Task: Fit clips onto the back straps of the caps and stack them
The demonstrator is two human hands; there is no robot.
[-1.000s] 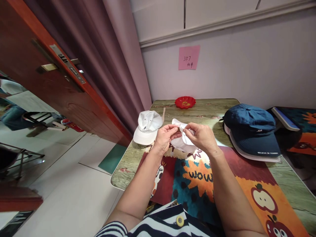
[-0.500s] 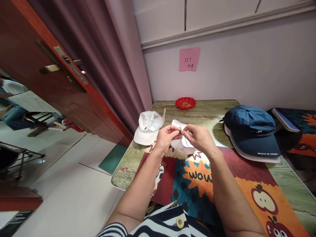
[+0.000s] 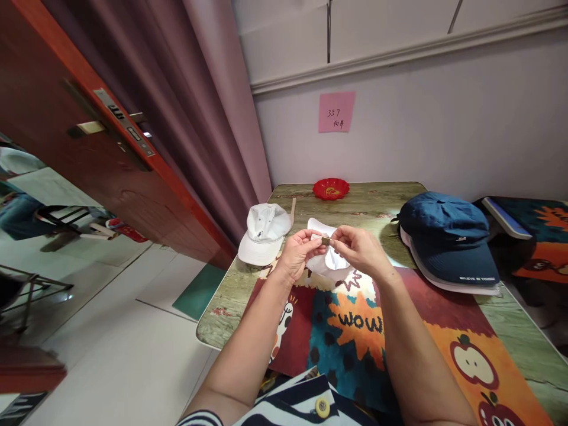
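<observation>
A white baseball cap (image 3: pixel 332 267) lies on the printed mat with its strap end raised toward me. My left hand (image 3: pixel 299 251) pinches the cap's white strap between thumb and fingers. Opposite it, my right hand (image 3: pixel 358 247) pinches close to a small brass-coloured buckle (image 3: pixel 325 241) that sits between the fingertips of both hands. The fingers cover part of the strap, so how it runs through the buckle cannot be made out. Left of my hands rests another white cap (image 3: pixel 265 231), its loose strap sticking up behind it.
Stacked caps, a navy one (image 3: pixel 446 236) on top, stand at the right. A red scalloped dish (image 3: pixel 331 189) sits at the back of the wood-patterned table (image 3: pixel 222 305). A pink note (image 3: pixel 337 112) is on the wall. A wooden door (image 3: pixel 146 183) and curtain (image 3: pixel 213 106) flank the left.
My fingers have shifted slightly around the strap, and the buckle shows more plainly between them. The view has tilted a little; the other caps and dish have not moved.
</observation>
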